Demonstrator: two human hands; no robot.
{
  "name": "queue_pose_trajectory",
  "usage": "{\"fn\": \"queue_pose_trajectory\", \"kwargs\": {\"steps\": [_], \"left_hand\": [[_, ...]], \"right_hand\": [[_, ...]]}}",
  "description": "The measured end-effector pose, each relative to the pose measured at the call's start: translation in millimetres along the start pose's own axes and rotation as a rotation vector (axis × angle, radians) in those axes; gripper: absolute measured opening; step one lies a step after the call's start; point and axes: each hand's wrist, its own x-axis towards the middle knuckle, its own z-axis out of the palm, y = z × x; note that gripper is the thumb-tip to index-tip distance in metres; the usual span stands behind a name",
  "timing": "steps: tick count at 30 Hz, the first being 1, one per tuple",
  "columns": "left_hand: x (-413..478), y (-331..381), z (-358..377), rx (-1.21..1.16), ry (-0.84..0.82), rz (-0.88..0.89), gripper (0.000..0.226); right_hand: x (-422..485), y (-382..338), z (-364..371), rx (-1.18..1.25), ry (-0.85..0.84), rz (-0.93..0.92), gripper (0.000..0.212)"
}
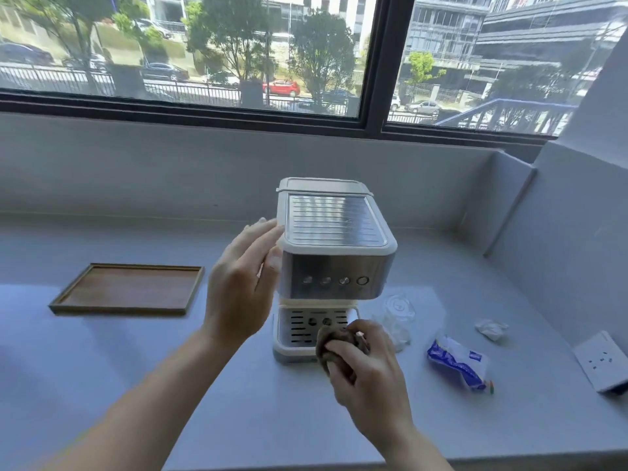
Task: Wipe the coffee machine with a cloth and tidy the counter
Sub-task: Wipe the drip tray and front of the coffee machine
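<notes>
A cream and steel coffee machine stands in the middle of the pale counter, below the window. My left hand rests flat against the machine's left side, fingers spread and holding nothing. My right hand is closed around a bunched brown cloth at the front right of the machine's drip tray. The cloth touches the tray's front edge.
A wooden tray lies to the left. Right of the machine lie a clear plastic lid or cup with a white wrapper, a blue and white packet, a crumpled tissue and a white socket box.
</notes>
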Motion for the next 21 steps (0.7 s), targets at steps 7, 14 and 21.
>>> {"fn": "queue_pose_trajectory", "kwargs": {"steps": [7,14,21], "left_hand": [[-97.6,-31.8,-35.6,0.237,-0.437,-0.157,0.056],[-138.5,-45.2,-63.5,0.016,-0.822,-0.315,0.103],[-136.9,-68.9,-107.3,0.097,-0.578,-0.389,0.036]], "right_hand": [[11.0,-27.2,5.1,0.047,-0.185,-0.033,0.031],[27.3,-78.1,25.5,0.249,-0.599,-0.161,0.054],[49.0,-128.8,71.7,0.189,-0.672,-0.331,0.050]]}}
